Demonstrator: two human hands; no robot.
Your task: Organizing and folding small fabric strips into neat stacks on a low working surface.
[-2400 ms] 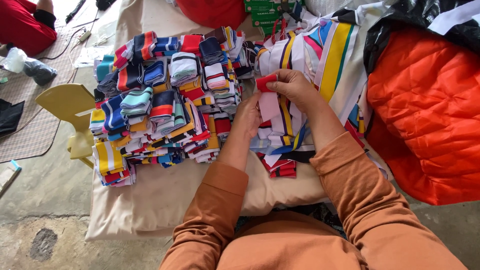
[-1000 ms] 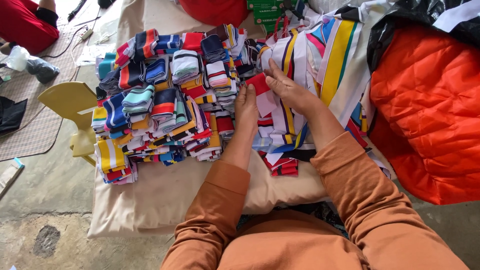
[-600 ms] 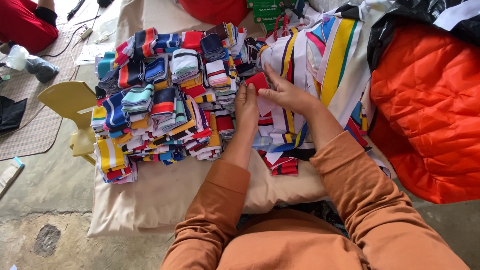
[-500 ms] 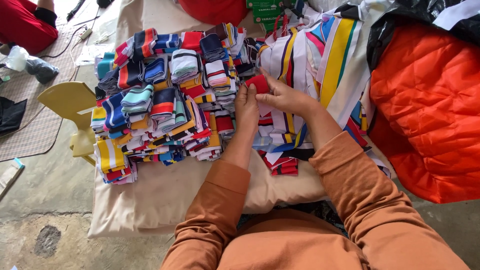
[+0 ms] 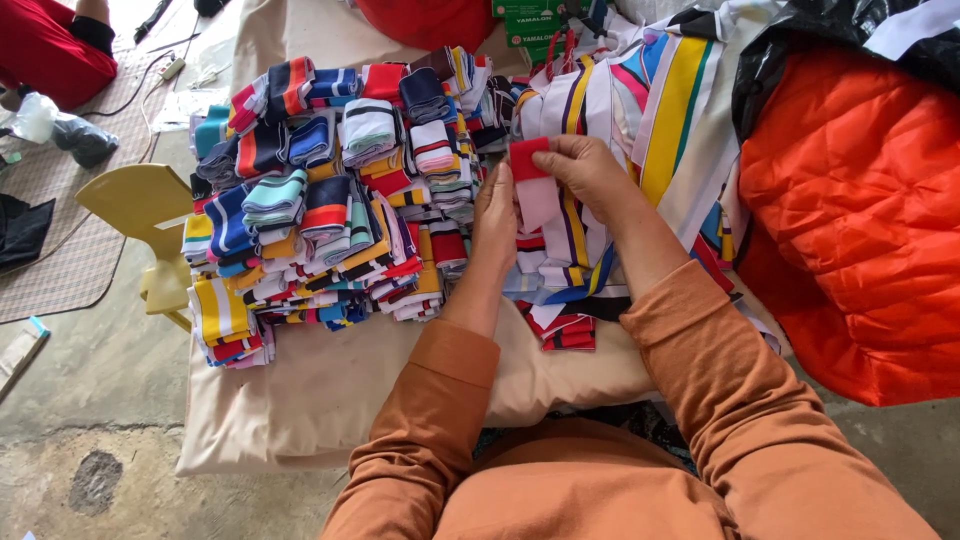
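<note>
**A big folded stack, and plenty of strips yet to sort**

While the person sits at the low table [image 5: 300, 400], both hands are up over the striped pile in front of them. The right hand [image 5: 590, 175] pinches the top edge of a red and pink strip of knitted cloth [image 5: 532, 185], fingers closed on it, and the left hand [image 5: 497, 215] presses against its left side with the thumb tucked behind, so the strip hangs between the two hands just above the loose heap.

Judging by how things lie, a good deal is already done: to the left a wide stack of folded strips [image 5: 320, 200] covers much of the cream cloth, rows of blue, orange, teal and yellow bundles packed close together. What is left looks like the loose heap of unfolded strips [image 5: 610, 130] under and beyond the hands, long bands of yellow, white and purple (still a fair amount, I would say).

As for containers, a black plastic bag [image 5: 800, 60] sits open at the upper right beside a puffy orange jacket [image 5: 860, 220]; what is inside it I cannot make out. A yellow plastic chair [image 5: 140, 200] stands by the table's left edge, nothing on its seat that I can see.
</note>
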